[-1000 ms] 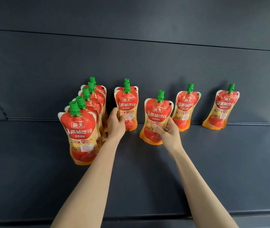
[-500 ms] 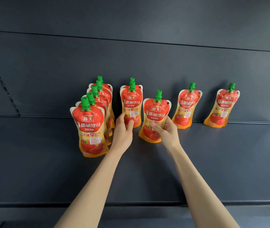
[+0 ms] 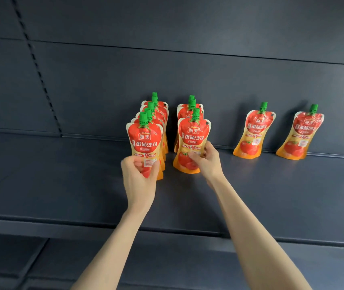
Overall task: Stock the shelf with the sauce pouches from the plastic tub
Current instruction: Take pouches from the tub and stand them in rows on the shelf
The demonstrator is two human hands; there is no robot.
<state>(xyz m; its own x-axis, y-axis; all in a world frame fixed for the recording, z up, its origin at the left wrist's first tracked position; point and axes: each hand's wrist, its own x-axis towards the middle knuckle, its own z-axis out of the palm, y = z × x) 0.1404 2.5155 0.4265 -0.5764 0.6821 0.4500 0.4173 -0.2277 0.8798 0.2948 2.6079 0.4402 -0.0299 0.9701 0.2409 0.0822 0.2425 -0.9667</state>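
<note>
The right hand (image 3: 206,160) pinches the lower right edge of a red-and-orange stand-up sauce pouch with a green screw cap (image 3: 193,141). Its thumb lies across the front, and the pouch stands upright on the dark grey metal shelf (image 3: 271,185). Two like pouches stand just behind it, so this looks like seating a row's front pouch; next comes a gentle release without tipping it. Just left of the held pouch, the blurred left hand (image 3: 138,174) curls at the foot of a full row's front pouch (image 3: 144,141); whether it grips is unclear. Two single pouches (image 3: 253,132) (image 3: 299,135) lean well to the right.
</note>
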